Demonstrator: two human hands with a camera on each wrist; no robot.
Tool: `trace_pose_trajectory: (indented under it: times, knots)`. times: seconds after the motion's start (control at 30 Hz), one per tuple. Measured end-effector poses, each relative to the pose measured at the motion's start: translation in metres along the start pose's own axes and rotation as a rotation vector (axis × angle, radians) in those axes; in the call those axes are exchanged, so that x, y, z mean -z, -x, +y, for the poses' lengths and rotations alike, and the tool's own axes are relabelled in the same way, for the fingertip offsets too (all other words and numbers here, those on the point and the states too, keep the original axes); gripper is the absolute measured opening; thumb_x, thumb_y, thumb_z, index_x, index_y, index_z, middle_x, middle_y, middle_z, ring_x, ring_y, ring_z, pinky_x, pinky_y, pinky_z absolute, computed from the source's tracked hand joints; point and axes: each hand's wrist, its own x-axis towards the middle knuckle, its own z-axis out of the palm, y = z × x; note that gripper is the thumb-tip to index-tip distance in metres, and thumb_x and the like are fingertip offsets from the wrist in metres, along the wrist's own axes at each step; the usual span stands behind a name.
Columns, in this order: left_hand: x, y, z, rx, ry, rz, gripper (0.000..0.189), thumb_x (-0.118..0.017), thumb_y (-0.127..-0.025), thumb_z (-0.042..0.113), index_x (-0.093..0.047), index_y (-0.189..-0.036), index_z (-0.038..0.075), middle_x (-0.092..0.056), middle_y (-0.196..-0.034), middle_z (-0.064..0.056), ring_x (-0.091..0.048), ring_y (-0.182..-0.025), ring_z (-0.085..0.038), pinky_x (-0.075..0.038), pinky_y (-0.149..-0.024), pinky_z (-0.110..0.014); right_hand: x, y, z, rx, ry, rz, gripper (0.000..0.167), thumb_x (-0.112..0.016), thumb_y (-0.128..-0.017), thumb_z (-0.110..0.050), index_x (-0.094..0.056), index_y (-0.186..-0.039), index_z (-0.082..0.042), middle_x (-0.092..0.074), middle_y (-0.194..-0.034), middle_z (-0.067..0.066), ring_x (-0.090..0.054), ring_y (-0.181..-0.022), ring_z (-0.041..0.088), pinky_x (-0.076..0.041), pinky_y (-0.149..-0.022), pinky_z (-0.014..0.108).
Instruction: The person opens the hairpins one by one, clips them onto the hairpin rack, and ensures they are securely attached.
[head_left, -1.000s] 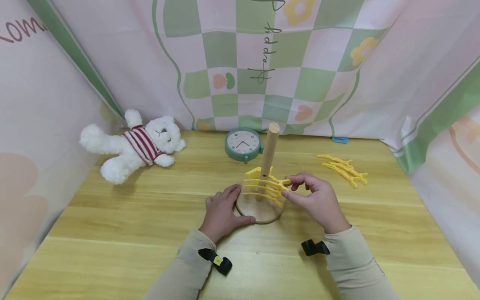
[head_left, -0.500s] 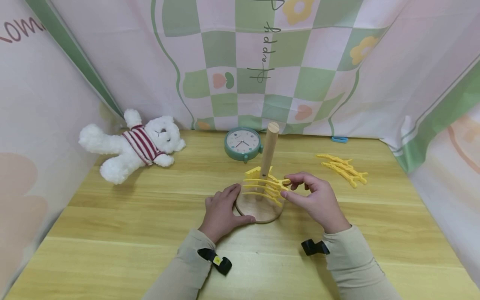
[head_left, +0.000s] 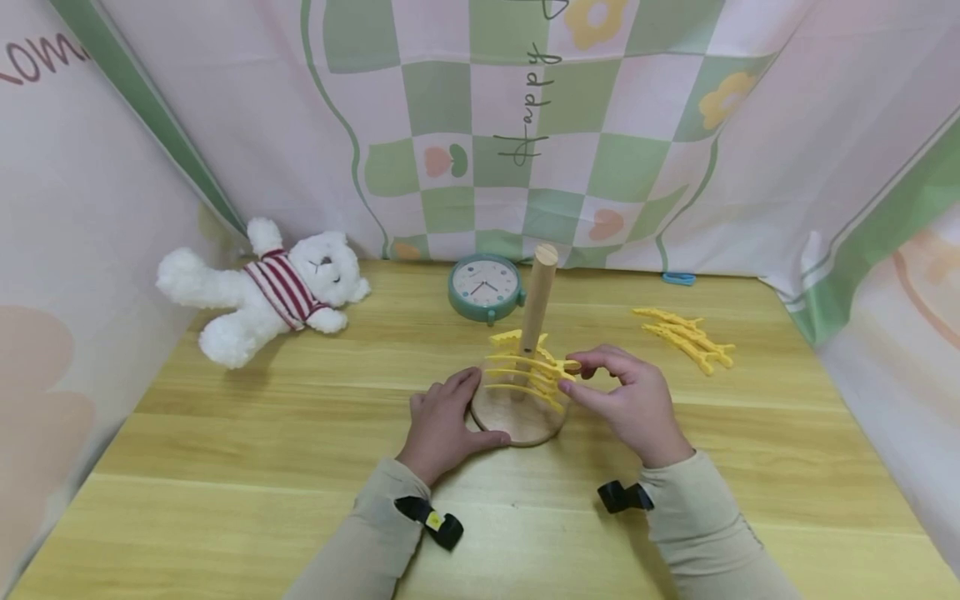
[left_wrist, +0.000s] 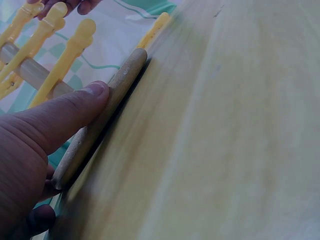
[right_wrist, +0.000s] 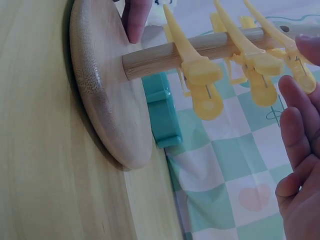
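Observation:
A wooden stand has a round base [head_left: 521, 427] and an upright rod [head_left: 538, 300]. Several yellow plastic alligator hair clips are clamped across the rod, one above another, with their long jaws reaching past it. My left hand [head_left: 446, 429] grips the base at its left side, thumb [left_wrist: 95, 90] on the near rim in the left wrist view. With thumb and fingertips, my right hand [head_left: 633, 400] pinches the handle end of the uppermost near-side hair clip [right_wrist: 301, 75]. Lower on the rod, two more clips, a middle one [right_wrist: 262, 90] and a bottom one [right_wrist: 206, 100], stand free of my fingers.
Several loose yellow clips [head_left: 690, 337] lie on the wooden table [head_left: 262, 475] at the right. A green alarm clock [head_left: 486, 287] is behind the stand. To the left lies a white teddy bear [head_left: 281, 292]. A small blue clip [head_left: 678, 279] is beside the back curtain [head_left: 510, 167].
My right hand shifts very slightly to the left with the clip's handle between its fingers. The left hand stays on the base, and the stand has not moved.

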Motion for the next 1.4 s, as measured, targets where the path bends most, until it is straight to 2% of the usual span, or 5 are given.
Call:
trace_pose_trajectory:
  times: [0.13, 0.33, 0.57, 1.03, 1.4]
  knots:
    - [-0.0001, 0.0004, -0.0001, -0.003, 0.003, 0.005, 0.106, -0.078, -0.071, 0.07, -0.042, -0.154, 0.015, -0.041, -0.157, 0.001, -0.048, -0.13, -0.03, -0.028, -0.098, -0.051, 0.0003, 0.0002, 0.0011, -0.01, -0.005, 0.009, 0.023, -0.087, -0.08, -0.019, -0.079, -0.101, -0.015, -0.07, -0.091, -0.002, -0.059, -0.087, 0.01, -0.042, -0.054, 0.024]
    - [-0.0004, 0.0006, -0.0004, -0.007, 0.006, 0.013, 0.106, -0.078, -0.071, 0.07, -0.042, -0.154, 0.015, -0.042, -0.157, 0.001, -0.049, -0.127, -0.029, -0.029, -0.097, -0.05, 0.0001, -0.0005, 0.001, -0.022, 0.002, 0.003, 0.023, -0.086, -0.081, -0.021, -0.079, -0.102, -0.015, -0.07, -0.091, -0.004, -0.059, -0.087, 0.009, -0.041, -0.052, 0.024]
    - [-0.0005, 0.0002, -0.0008, -0.003, 0.002, 0.006, 0.106, -0.077, -0.071, 0.07, -0.041, -0.155, 0.016, -0.041, -0.157, 0.001, -0.049, -0.128, -0.029, -0.029, -0.098, -0.051, 0.0015, -0.0008, -0.001, -0.036, 0.03, -0.01, 0.025, -0.085, -0.082, -0.024, -0.078, -0.105, -0.017, -0.071, -0.095, -0.005, -0.059, -0.09, 0.009, -0.042, -0.063, 0.024]
    - [0.001, 0.0, 0.0011, -0.003, 0.003, 0.0, 0.105, -0.078, -0.072, 0.069, -0.041, -0.155, 0.015, -0.041, -0.157, 0.001, -0.049, -0.128, -0.03, -0.029, -0.098, -0.051, 0.0044, -0.0025, -0.0031, -0.056, 0.01, -0.034, 0.028, -0.083, -0.085, -0.025, -0.077, -0.11, -0.014, -0.072, -0.099, -0.003, -0.059, -0.093, 0.01, -0.037, -0.079, 0.031]
    - [0.0, 0.0004, 0.0004, -0.007, 0.013, 0.007, 0.106, -0.078, -0.072, 0.069, -0.041, -0.155, 0.015, -0.041, -0.157, 0.0, -0.049, -0.127, -0.03, -0.028, -0.098, -0.052, 0.0082, -0.0031, 0.0002, -0.024, -0.019, -0.061, 0.033, -0.083, -0.085, -0.018, -0.074, -0.116, -0.012, -0.072, -0.109, 0.0, -0.059, -0.096, 0.009, -0.039, -0.082, 0.027]
